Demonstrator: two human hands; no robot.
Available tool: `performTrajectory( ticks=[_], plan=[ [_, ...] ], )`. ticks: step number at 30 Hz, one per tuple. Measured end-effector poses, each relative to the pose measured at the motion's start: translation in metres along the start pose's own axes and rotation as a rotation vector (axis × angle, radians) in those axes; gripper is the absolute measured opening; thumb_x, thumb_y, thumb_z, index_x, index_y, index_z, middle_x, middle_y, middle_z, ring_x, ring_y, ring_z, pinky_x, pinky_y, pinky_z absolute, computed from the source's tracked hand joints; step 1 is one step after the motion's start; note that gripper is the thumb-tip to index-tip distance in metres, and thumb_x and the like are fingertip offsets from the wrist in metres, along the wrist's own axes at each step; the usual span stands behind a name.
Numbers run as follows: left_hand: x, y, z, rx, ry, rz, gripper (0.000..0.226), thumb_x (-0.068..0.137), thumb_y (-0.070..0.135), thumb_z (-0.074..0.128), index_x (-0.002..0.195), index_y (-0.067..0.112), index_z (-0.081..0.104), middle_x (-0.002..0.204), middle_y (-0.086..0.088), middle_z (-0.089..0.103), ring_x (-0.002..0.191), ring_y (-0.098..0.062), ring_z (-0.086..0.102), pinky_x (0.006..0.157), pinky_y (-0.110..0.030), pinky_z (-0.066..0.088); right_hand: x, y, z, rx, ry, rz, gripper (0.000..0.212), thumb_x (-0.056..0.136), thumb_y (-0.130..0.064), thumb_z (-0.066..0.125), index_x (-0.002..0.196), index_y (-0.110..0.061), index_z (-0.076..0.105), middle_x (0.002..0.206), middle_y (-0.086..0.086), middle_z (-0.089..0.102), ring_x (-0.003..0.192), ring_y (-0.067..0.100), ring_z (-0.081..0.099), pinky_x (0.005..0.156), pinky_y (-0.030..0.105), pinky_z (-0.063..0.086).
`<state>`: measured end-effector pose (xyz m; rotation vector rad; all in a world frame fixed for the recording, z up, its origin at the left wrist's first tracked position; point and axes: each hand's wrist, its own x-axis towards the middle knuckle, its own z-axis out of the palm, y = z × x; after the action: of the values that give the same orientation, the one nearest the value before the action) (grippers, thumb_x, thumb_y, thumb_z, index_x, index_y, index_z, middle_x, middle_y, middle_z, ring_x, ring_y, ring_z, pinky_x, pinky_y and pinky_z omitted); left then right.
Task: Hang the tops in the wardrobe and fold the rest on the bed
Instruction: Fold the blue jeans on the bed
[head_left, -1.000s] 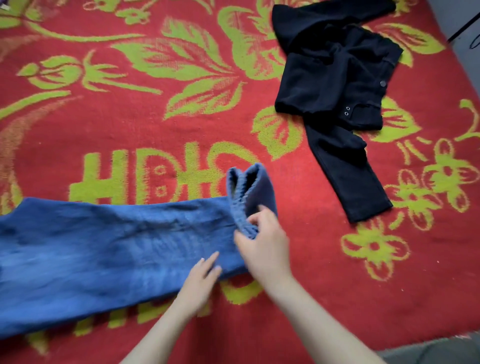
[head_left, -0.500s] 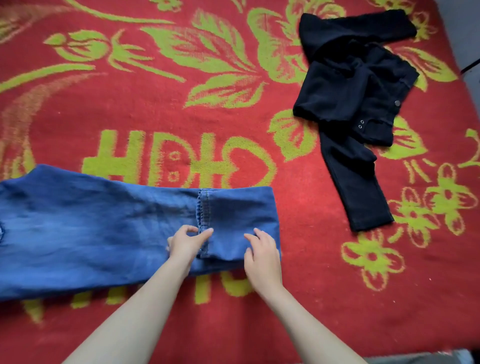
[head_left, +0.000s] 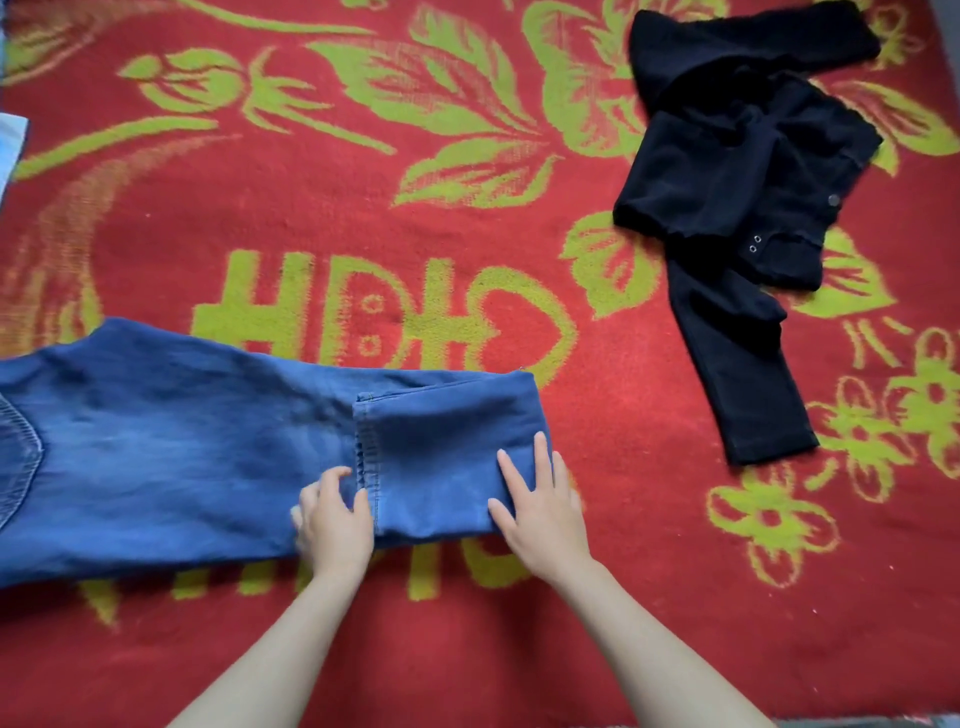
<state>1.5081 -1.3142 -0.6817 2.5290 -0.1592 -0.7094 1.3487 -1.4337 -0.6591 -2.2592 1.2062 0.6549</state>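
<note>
Blue jeans (head_left: 171, 447) lie flat across the left of the bed, their leg ends folded back over themselves at the right. My left hand (head_left: 335, 522) rests at the hem edge of that fold, fingers loosely bent on the denim. On the fold's right end my right hand (head_left: 540, 506) presses down with straight fingers. Black trousers (head_left: 727, 208) lie crumpled at the upper right, one leg stretched toward me.
The bed is covered by a red blanket (head_left: 467, 249) with green leaf and flower patterns. A pale blue item (head_left: 10, 145) shows at the left edge. The bed's near edge runs along the bottom right corner.
The jeans' leg end, held up a second ago, has been laid flat as a fold. Both hands moved onto it, and the right hand slid to the fold's right end.
</note>
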Motion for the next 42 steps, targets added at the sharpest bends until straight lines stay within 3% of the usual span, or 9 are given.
performTrajectory(
  ticks=[6, 12, 15, 19, 23, 27, 31, 36, 42],
  plan=[
    [-0.017, -0.011, 0.022, 0.636, 0.058, 0.865, 0.057, 0.081, 0.028, 0.047, 0.135, 0.013, 0.042, 0.142, -0.021, 0.038, 0.131, -0.035, 0.034, 0.100, -0.053, 0.031, 0.013, -0.003, 0.009, -0.113, -0.094, 0.088, 0.065, 0.095, -0.056, 0.028, 0.149, -0.035, -0.002, 0.154, 0.008, -0.025, 0.144, 0.035, -0.002, 0.110, 0.048, 0.021],
    [0.009, -0.002, 0.022, 0.768, -0.077, 0.709, 0.061, 0.063, 0.040, 0.078, 0.113, 0.008, 0.067, 0.126, -0.015, 0.060, 0.115, -0.036, 0.054, 0.082, -0.059, 0.049, 0.010, 0.012, -0.001, 0.107, -0.041, 0.020, 0.060, 0.096, -0.042, 0.040, 0.149, -0.029, 0.015, 0.157, 0.003, -0.017, 0.145, 0.022, 0.005, 0.113, 0.033, 0.018],
    [0.011, 0.018, 0.018, 0.645, 0.138, 0.824, 0.056, 0.077, 0.031, 0.051, 0.128, 0.010, 0.050, 0.134, -0.018, 0.051, 0.127, -0.032, 0.036, 0.095, -0.055, 0.034, 0.001, 0.014, 0.004, 0.204, 0.014, 0.025, 0.060, 0.097, -0.036, 0.041, 0.149, -0.026, 0.013, 0.157, 0.004, -0.016, 0.145, 0.021, 0.004, 0.113, 0.029, 0.014],
    [0.029, 0.026, 0.017, 0.833, -0.104, 0.704, 0.082, 0.065, 0.036, 0.080, 0.134, 0.006, 0.049, 0.146, -0.012, 0.040, 0.136, -0.028, 0.029, 0.090, -0.056, 0.046, -0.002, 0.007, 0.009, 0.269, 0.029, 0.055, 0.061, 0.097, -0.034, 0.043, 0.149, -0.027, 0.012, 0.157, 0.003, -0.017, 0.144, 0.024, 0.006, 0.112, 0.031, 0.018],
    [0.057, 0.063, 0.008, 0.925, -0.399, 0.586, 0.066, 0.098, 0.045, 0.031, 0.151, 0.020, 0.001, 0.158, 0.001, -0.012, 0.145, -0.023, -0.011, 0.114, -0.052, 0.007, -0.003, 0.006, 0.008, 0.378, 0.050, 0.121, 0.066, 0.095, -0.030, 0.048, 0.150, -0.024, 0.011, 0.157, 0.007, -0.011, 0.144, 0.023, 0.008, 0.111, 0.029, 0.018],
    [0.051, 0.067, -0.006, 1.007, -0.378, 0.637, 0.072, 0.096, 0.043, 0.038, 0.150, 0.019, -0.004, 0.157, -0.004, -0.015, 0.145, -0.031, -0.008, 0.115, -0.053, 0.010, -0.003, 0.011, 0.017, 0.789, 0.129, 0.200, 0.078, 0.084, -0.021, 0.061, 0.148, -0.012, 0.018, 0.153, 0.010, 0.023, 0.141, 0.023, 0.024, 0.115, 0.033, 0.020],
    [0.018, 0.036, -0.010, 0.773, -0.009, 0.851, 0.084, 0.066, 0.031, 0.076, 0.139, 0.013, 0.038, 0.146, -0.020, 0.038, 0.133, -0.039, 0.032, 0.096, -0.057, 0.040, -0.005, 0.020, 0.015, 1.227, 0.131, 0.387, 0.048, 0.085, 0.000, 0.062, 0.126, -0.016, 0.044, 0.112, 0.002, 0.057, 0.094, 0.013, 0.058, 0.078, 0.014, 0.044],
    [-0.017, -0.024, 0.002, 0.761, -0.297, 0.718, 0.074, 0.076, 0.055, 0.038, 0.132, 0.007, 0.037, 0.141, -0.018, 0.042, 0.127, -0.032, 0.044, 0.086, -0.057, 0.049, -0.015, 0.018, 0.003, 1.210, 0.160, 0.431, 0.010, 0.080, -0.002, 0.069, 0.087, -0.005, 0.062, 0.074, 0.003, 0.060, 0.063, 0.012, 0.051, 0.045, 0.008, 0.037],
    [-0.017, -0.019, 0.006, 0.742, -0.450, 0.552, 0.095, 0.086, 0.055, 0.043, 0.148, 0.010, -0.012, 0.155, -0.007, -0.022, 0.145, -0.020, -0.006, 0.115, -0.041, 0.011, -0.056, -0.069, -0.033, 0.948, 0.432, 0.167, 0.025, 0.064, -0.036, 0.070, 0.073, -0.021, 0.053, 0.073, -0.002, 0.062, 0.068, 0.018, 0.059, 0.069, 0.034, 0.047]
  ],
)
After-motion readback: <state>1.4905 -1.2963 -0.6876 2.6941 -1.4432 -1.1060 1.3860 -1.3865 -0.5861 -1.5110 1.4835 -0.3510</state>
